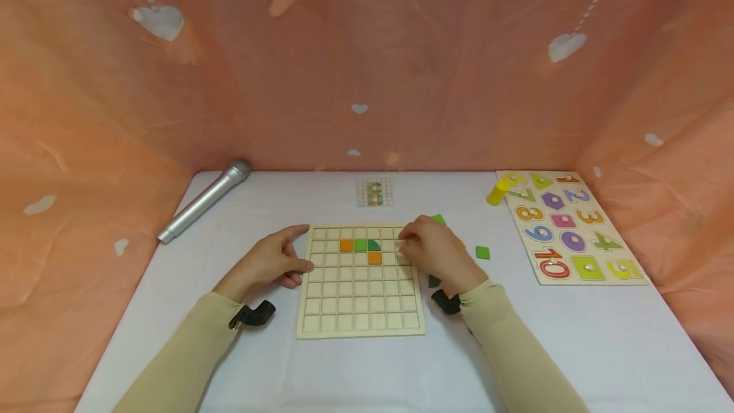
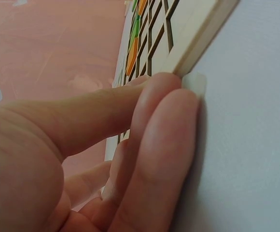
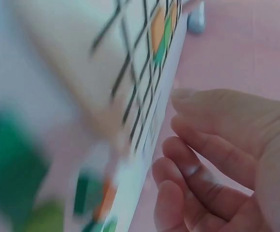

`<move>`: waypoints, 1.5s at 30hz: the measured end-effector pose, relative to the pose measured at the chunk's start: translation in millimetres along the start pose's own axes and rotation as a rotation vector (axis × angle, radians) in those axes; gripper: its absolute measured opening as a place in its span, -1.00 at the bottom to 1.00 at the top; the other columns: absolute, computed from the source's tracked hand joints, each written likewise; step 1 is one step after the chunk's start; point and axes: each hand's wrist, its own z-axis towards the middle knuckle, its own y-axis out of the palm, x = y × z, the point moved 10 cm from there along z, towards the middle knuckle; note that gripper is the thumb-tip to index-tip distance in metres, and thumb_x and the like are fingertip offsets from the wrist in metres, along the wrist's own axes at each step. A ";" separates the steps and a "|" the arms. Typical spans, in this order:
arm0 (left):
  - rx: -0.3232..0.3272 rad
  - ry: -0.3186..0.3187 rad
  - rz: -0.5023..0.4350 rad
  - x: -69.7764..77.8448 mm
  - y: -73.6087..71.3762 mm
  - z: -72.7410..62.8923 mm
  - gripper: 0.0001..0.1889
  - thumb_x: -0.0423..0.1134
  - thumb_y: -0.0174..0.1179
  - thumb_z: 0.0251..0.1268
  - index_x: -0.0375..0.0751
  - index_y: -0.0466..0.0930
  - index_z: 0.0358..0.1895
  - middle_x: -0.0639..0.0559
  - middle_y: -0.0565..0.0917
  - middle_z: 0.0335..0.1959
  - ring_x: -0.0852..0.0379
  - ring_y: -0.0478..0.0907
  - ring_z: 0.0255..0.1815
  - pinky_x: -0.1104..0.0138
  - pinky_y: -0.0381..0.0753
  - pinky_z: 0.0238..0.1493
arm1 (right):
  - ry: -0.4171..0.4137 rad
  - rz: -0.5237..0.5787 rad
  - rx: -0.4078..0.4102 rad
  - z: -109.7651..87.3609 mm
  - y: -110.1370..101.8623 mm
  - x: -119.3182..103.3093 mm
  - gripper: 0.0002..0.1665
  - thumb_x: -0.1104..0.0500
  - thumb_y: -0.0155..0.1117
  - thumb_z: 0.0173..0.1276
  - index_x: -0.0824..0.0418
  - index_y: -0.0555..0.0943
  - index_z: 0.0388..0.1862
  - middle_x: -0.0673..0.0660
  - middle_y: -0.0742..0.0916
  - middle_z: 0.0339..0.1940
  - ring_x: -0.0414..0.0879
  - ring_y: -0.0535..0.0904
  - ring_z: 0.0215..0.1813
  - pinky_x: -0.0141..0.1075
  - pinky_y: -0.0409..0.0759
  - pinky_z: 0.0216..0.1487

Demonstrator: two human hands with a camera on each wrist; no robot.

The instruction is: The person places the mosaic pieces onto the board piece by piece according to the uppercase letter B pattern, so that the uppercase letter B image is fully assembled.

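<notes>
A wooden grid board point(image 1: 361, 304) lies on the table. In its upper part sit an orange square tile point(image 1: 346, 245), a green square tile point(image 1: 360, 245), a dark green rounded tile point(image 1: 374, 245) and, below that one, another orange tile point(image 1: 375, 258). My left hand point(image 1: 269, 263) holds the board's left edge, thumb on the rim, index finger stretched toward the upper corner. Bent fingertips point(image 2: 171, 111) meet the board's side in the left wrist view. Over the board's upper right side hovers my right hand point(image 1: 438, 250), fingers loosely curled; nothing shows between its fingertips point(image 3: 183, 123).
Loose green tiles point(image 1: 483, 252) lie right of the board, some partly behind my right hand. Beyond the board is a small pattern card point(image 1: 375, 192). A silver microphone point(image 1: 203, 202) lies at left. To the right are a yellow cylinder point(image 1: 497, 192) and a number puzzle board point(image 1: 547, 215).
</notes>
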 end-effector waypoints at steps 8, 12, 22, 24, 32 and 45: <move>0.003 0.007 0.001 1.9 -1.5 -3.3 0.00 -0.29 0.54 0.33 -0.11 0.13 0.75 -0.16 0.58 -0.24 0.10 0.77 -0.44 0.26 0.87 -0.34 | 0.203 0.076 -0.002 -16.8 -26.2 63.1 -0.70 0.07 0.46 0.51 0.17 0.77 0.12 0.11 0.73 -0.01 0.02 0.61 0.00 -0.16 0.67 0.04; 0.000 0.008 -0.009 2.4 0.1 -2.9 0.00 -0.30 0.53 0.33 -0.11 0.13 0.75 -0.16 0.57 -0.25 0.10 0.77 -0.44 0.27 0.87 -0.34 | 0.307 0.107 -0.011 -26.8 -30.2 84.0 -0.68 0.05 0.43 0.55 0.17 0.73 0.17 0.14 0.72 0.08 0.08 0.58 0.09 -0.07 0.69 0.20; 0.001 0.001 -0.015 2.7 1.8 -1.0 0.00 -0.29 0.54 0.33 -0.08 0.13 0.75 -0.17 0.57 -0.24 0.09 0.77 -0.44 0.27 0.87 -0.34 | 0.316 0.068 -0.005 -26.3 -29.9 93.6 -0.70 0.05 0.46 0.50 0.21 0.76 0.07 0.18 0.72 0.03 0.10 0.58 0.07 -0.02 0.68 0.23; 0.002 -0.002 -0.011 2.5 1.5 -0.6 0.00 -0.29 0.54 0.33 -0.07 0.13 0.75 -0.17 0.57 -0.23 0.09 0.77 -0.44 0.26 0.87 -0.34 | 0.313 0.064 0.001 -25.5 -29.8 93.3 -0.69 0.05 0.48 0.49 0.21 0.76 0.05 0.18 0.72 0.02 0.10 0.58 0.07 0.00 0.67 0.24; 0.001 -0.010 -0.014 1.5 1.1 -1.7 0.01 -0.28 0.54 0.33 -0.06 0.13 0.75 -0.17 0.57 -0.23 0.09 0.77 -0.43 0.25 0.87 -0.33 | 0.282 0.042 0.020 -22.2 -25.5 88.5 -0.68 0.07 0.54 0.44 0.25 0.77 0.03 0.18 0.72 -0.05 0.08 0.59 -0.01 -0.03 0.67 0.15; 0.003 -0.022 -0.045 -0.3 1.6 -1.7 0.01 -0.29 0.54 0.33 -0.04 0.13 0.76 -0.17 0.56 -0.21 0.08 0.77 -0.41 0.26 0.87 -0.33 | 0.306 0.071 -0.005 -25.5 -22.3 88.4 -0.60 0.03 0.55 0.43 0.19 0.75 0.13 0.15 0.70 0.03 0.07 0.58 0.01 -0.18 0.64 0.02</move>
